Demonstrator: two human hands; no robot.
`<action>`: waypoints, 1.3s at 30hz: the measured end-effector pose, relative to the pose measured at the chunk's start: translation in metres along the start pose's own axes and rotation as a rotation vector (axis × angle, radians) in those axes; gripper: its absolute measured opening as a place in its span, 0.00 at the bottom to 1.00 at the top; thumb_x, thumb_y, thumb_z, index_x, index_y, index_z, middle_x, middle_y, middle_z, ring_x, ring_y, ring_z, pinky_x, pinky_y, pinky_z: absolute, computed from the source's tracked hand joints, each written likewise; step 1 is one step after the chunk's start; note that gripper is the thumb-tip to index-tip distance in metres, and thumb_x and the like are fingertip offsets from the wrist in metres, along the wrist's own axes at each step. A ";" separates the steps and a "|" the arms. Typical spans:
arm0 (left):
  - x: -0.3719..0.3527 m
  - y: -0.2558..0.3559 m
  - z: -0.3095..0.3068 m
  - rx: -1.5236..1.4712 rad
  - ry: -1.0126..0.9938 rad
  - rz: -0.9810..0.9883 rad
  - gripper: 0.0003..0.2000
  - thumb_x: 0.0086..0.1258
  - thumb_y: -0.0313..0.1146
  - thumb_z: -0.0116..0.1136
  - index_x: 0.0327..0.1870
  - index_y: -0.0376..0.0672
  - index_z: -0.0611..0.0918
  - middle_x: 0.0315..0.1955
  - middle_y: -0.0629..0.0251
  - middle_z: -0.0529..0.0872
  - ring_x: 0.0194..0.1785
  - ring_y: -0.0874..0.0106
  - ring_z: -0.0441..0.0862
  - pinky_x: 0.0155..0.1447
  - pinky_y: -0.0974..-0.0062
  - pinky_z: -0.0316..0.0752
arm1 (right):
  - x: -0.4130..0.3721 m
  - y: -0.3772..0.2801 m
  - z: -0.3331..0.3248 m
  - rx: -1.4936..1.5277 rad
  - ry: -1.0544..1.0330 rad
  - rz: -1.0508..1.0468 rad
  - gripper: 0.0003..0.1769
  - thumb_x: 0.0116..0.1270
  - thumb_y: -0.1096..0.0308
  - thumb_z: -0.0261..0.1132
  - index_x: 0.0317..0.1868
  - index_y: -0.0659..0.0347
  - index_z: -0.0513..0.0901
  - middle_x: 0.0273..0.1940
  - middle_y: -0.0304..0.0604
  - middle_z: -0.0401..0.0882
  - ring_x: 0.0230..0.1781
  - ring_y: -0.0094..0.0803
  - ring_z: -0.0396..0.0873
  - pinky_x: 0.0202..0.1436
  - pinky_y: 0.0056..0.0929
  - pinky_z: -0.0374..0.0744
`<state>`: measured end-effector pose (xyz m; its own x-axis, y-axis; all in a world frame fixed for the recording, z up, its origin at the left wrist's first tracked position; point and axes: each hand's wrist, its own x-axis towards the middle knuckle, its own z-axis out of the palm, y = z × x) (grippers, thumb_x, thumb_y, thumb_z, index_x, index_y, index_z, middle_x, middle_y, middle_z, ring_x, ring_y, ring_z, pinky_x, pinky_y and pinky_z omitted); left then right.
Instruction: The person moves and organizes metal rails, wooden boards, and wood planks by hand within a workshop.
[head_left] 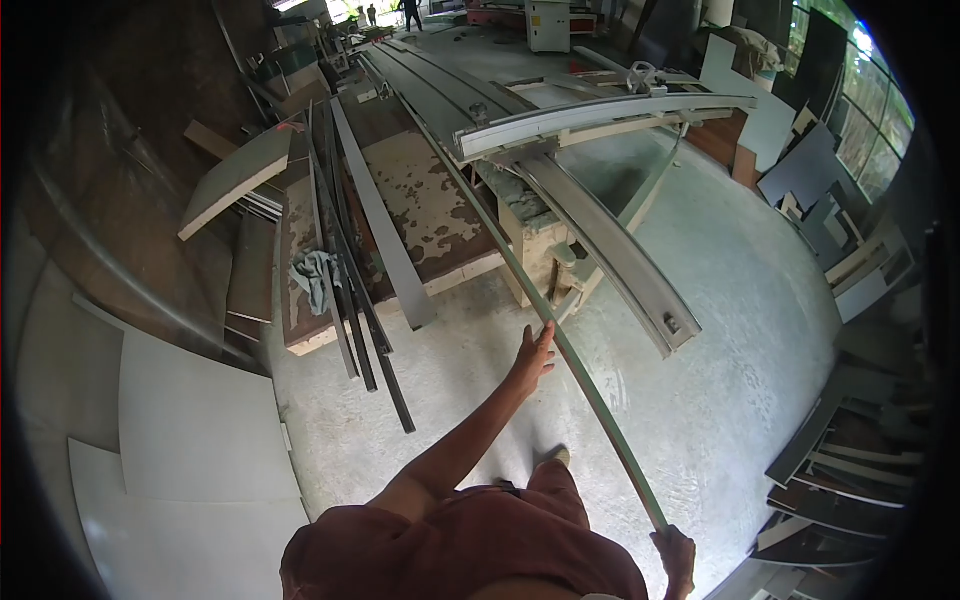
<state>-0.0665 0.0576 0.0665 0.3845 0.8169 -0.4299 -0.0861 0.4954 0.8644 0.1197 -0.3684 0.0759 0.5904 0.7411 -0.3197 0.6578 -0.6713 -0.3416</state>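
A long, thin greenish strip (600,405) runs from the sliding saw table at the top down to the lower right. Its lower end is in my right hand (676,560), whose fingers are closed round it. My left hand (537,357) touches the strip's left side farther up, with fingers partly spread and the thumb side against the edge. Just beyond my left hand, the strip passes beside the cream machine base (535,235). The metal rail (610,250) lies to the right of it.
Left, a worn bench (430,210) carries long dark bars (350,270), a grey strip (375,205) and a cloth (314,275). White boards (200,420) lie lower left; offcuts (840,470) are stacked right. A curved fence (600,115) crosses the saw. Distant people (411,14) stand at the top.
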 end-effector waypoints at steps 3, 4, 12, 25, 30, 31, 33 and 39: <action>0.002 0.001 -0.004 -0.021 0.022 -0.023 0.52 0.55 0.66 0.49 0.66 0.39 0.34 0.64 0.46 0.52 0.60 0.50 0.63 0.59 0.54 0.64 | 0.023 -0.002 0.002 0.006 0.004 -0.002 0.17 0.51 0.51 0.66 0.29 0.55 0.76 0.20 0.48 0.77 0.23 0.48 0.77 0.26 0.42 0.75; 0.002 0.001 -0.004 -0.022 0.026 -0.030 0.52 0.56 0.65 0.48 0.66 0.38 0.34 0.65 0.45 0.51 0.60 0.49 0.63 0.59 0.54 0.63 | 0.031 -0.005 0.000 0.042 -0.025 0.025 0.17 0.52 0.51 0.66 0.29 0.56 0.76 0.20 0.48 0.77 0.23 0.49 0.77 0.26 0.42 0.75; 0.008 0.000 0.008 -0.045 -0.027 -0.095 0.50 0.57 0.66 0.46 0.66 0.38 0.36 0.64 0.38 0.46 0.63 0.46 0.57 0.63 0.52 0.56 | 0.103 -0.048 -0.028 0.041 -0.092 0.017 0.16 0.54 0.53 0.64 0.31 0.58 0.77 0.23 0.49 0.78 0.27 0.48 0.78 0.30 0.42 0.74; 0.006 -0.006 0.012 -0.064 0.045 -0.159 0.43 0.60 0.63 0.45 0.67 0.44 0.45 0.64 0.50 0.57 0.60 0.55 0.65 0.60 0.57 0.60 | 0.200 -0.068 -0.011 0.115 -0.179 -0.286 0.20 0.58 0.50 0.59 0.29 0.62 0.76 0.24 0.53 0.78 0.28 0.53 0.76 0.31 0.46 0.74; 0.017 -0.025 0.052 -0.022 -0.063 -0.187 0.40 0.61 0.62 0.45 0.67 0.45 0.49 0.63 0.50 0.58 0.58 0.58 0.68 0.61 0.59 0.59 | 0.235 -0.086 0.005 0.179 -0.212 -0.330 0.19 0.60 0.52 0.59 0.30 0.62 0.75 0.15 0.44 0.74 0.13 0.33 0.75 0.18 0.33 0.72; 0.020 -0.031 0.061 -0.023 -0.066 -0.188 0.40 0.61 0.62 0.45 0.67 0.45 0.49 0.63 0.50 0.58 0.58 0.58 0.68 0.61 0.59 0.59 | 0.231 -0.103 -0.016 0.223 -0.341 -0.219 0.20 0.61 0.51 0.59 0.31 0.63 0.75 0.15 0.42 0.74 0.13 0.32 0.74 0.18 0.31 0.74; 0.023 -0.043 0.077 0.015 -0.122 -0.223 0.37 0.62 0.61 0.45 0.66 0.47 0.54 0.61 0.55 0.63 0.57 0.60 0.70 0.60 0.60 0.59 | 0.230 -0.115 -0.024 0.234 -0.361 -0.240 0.21 0.60 0.49 0.58 0.32 0.63 0.75 0.18 0.46 0.76 0.17 0.37 0.77 0.22 0.34 0.75; 0.029 -0.059 0.107 0.088 -0.177 -0.305 0.25 0.65 0.56 0.45 0.55 0.48 0.66 0.52 0.66 0.74 0.53 0.66 0.72 0.53 0.65 0.64 | 0.233 -0.126 -0.027 0.245 -0.464 -0.234 0.22 0.60 0.48 0.57 0.34 0.62 0.75 0.22 0.49 0.78 0.22 0.40 0.79 0.28 0.36 0.77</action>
<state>0.0479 0.0200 0.0308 0.5338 0.5682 -0.6263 0.1336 0.6747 0.7259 0.1870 -0.1114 0.0683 0.1390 0.8258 -0.5466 0.5856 -0.5136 -0.6271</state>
